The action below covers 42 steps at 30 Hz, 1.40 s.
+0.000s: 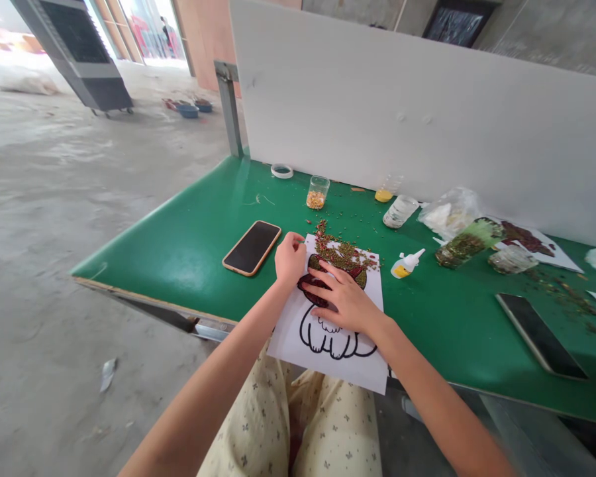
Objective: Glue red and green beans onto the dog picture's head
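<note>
A sheet of white paper [298, 351] with a black-outlined drawing lies on the green table and overhangs its front edge. Dark red and green seeds cover the upper part of the drawing. My right hand [345, 298] rests palm down on that seeded part, fingers spread. Beside the sheet's upper left edge, my left hand [290, 258] is closed with its fingers curled; whatever they hold, if anything, is hidden. Loose green seeds [342, 252] are heaped along the sheet's top edge and spill onto the table. A white glue bottle [406, 265] with a yellow label is to the right.
A phone [252, 248] lies left of my hands, another phone [541, 334] at right. Behind are a cup of corn kernels [317, 193], a ring-shaped lid [281, 171], a tipped clear jar [400, 212], a plastic bag [449, 211] and a green-tinted seed container [469, 244]. A white board [402, 99] backs the table.
</note>
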Motion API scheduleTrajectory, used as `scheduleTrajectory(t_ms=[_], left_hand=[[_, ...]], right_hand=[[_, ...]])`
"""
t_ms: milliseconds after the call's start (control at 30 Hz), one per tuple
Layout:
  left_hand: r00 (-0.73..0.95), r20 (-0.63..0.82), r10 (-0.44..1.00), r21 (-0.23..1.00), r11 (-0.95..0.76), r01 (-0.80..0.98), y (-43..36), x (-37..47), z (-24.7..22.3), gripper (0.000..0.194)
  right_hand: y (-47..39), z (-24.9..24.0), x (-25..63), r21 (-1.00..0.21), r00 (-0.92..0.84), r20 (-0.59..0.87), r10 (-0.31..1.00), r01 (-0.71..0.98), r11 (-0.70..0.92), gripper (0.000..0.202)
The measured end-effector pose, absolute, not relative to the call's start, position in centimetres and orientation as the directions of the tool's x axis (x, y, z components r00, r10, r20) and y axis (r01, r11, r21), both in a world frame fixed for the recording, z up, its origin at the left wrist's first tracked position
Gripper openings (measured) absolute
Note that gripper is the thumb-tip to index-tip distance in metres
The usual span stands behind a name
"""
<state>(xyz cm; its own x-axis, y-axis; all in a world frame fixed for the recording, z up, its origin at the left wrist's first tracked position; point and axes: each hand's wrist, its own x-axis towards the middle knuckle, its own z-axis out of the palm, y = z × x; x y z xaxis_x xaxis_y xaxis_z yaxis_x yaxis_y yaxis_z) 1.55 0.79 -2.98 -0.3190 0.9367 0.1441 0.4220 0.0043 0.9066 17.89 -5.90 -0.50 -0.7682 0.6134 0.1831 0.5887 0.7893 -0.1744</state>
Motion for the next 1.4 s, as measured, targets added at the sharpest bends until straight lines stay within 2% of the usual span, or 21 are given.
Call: scheduleTrajectory(t_ms=[133, 300, 467, 633, 833, 1000, 1167, 1300, 1400], left_hand=[[-0.316, 0.15, 0.937, 0.905, -0.001, 0.426, 0.8, 1.5, -3.0, 0.015], [-0.319, 0.16, 0.934, 0.895, -0.001, 0.447, 0.8, 1.5, -3.0, 0.015], [-0.317, 0.177, 0.932, 0.896, -0.019, 0.444, 0.9, 1.4, -3.1, 0.015], [-0.317, 0.176, 0.932, 0.897, -0.02, 0.441, 0.8, 1.4, -3.0, 0.015], [-0.317, 0.176, 0.932, 0.897, -0.019, 0.442, 0.7, 1.4, -2.9, 0.014], [-0.318, 0.176, 0.932, 0.898, -0.019, 0.44, 0.8, 1.5, -2.9, 0.014], [-0.321, 0.169, 0.932, 0.898, -0.011, 0.439, 0.9, 1.5, -3.0, 0.014], [-0.322, 0.167, 0.932, 0.898, -0.009, 0.44, 0.9, 1.5, -3.1, 0.014], [-0.324, 0.172, 0.93, 0.899, -0.014, 0.438, 0.9, 1.5, -3.1, 0.013]], right_hand=[[-5.8, -0.6, 18.0, -0.174, -0.771, 0.185, 0.609, 0.584, 0.793, 0.052], [-6.0, -0.8, 18.4, -0.177, -0.744, 0.186, 0.642, 0.617, 0.767, 0.068], [-6.2, -0.8, 18.4, -0.174, -0.759, 0.135, 0.637, 0.615, 0.769, 0.059], [-6.0, -0.9, 18.8, -0.17, -0.732, 0.183, 0.656, 0.634, 0.755, 0.074], [-5.8, -0.9, 19.1, -0.119, -0.732, 0.148, 0.665, 0.654, 0.747, 0.061], [-5.9, -0.9, 19.0, -0.113, -0.729, 0.158, 0.666, 0.657, 0.745, 0.069], [-5.8, -1.0, 18.9, -0.121, -0.742, 0.126, 0.658, 0.647, 0.753, 0.062], [-5.8, -1.1, 19.0, -0.142, -0.728, 0.148, 0.67, 0.654, 0.743, 0.07], [-5.7, -1.2, 19.0, -0.137, -0.729, 0.134, 0.671, 0.657, 0.741, 0.065]])
